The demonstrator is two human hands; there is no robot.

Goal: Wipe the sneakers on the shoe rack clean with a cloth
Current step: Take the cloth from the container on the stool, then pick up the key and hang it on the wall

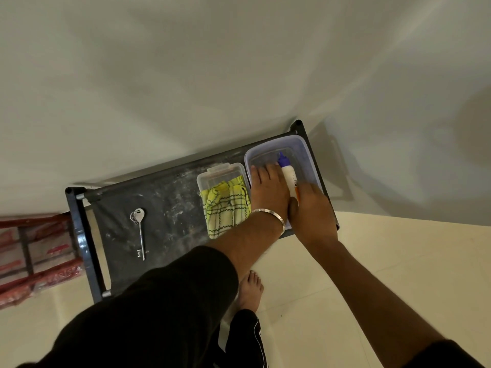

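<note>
Both hands are over the clear tub (305,150) on the shoe rack (164,192), left hand (268,189) flat, right hand (310,211) gripping the bottle (288,173), while the yellow cloth (225,205) beside the tub lies untouched — no sneakers in view, wiping not begun.

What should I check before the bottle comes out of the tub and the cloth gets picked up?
1. Right hand grips the bottle: ok, fingers curl round its lower end.
2. Left hand steadies the tub: ok, it lies flat across the tub.
3. Bottle cap shut: cannot tell.
4. Yellow cloth within reach: ok, it hangs out of the small box beside the tub.
5. Key out of the way: ok, it lies apart on the rack top.
6. Sneakers in sight: not ok, none in view.
</note>
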